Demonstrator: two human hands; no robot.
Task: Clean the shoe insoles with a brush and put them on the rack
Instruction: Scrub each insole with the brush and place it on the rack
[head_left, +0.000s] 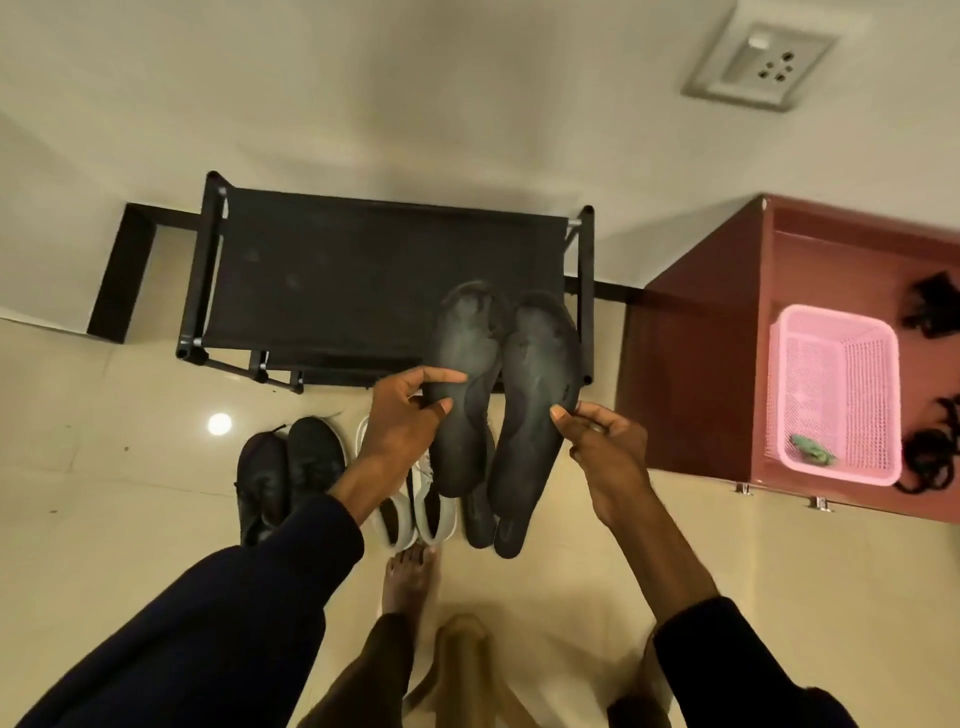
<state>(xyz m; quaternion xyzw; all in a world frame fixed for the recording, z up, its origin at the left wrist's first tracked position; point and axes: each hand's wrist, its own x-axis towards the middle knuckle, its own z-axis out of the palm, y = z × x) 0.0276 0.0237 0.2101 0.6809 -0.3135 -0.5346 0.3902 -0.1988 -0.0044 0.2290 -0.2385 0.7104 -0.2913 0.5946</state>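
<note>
Black shoes (288, 475) are seen on the tiled floor at the left, with white shoes (415, 514) just beside them to the right. Beyond them, against the far wall, the rack (363, 280) is stood, its top shelf made of dark fabric. The left insole (462, 431) is pinched at its side edge between thumb and forefinger of the left hand (400, 415). Touching it on the right, the right insole (530, 415) is gripped at its outer edge by the thumb and curled fingers of the right hand (602, 441). Both insoles are held in the air, toes over the near right corner of the rack. Pale grey marks are visible on them, and no brush is in view, so brushing is judged possibly unfinished. Placing on the rack is not yet done. Further right, a red cabinet (691, 374) is seen with a pink basket (836, 395) set in it.
</note>
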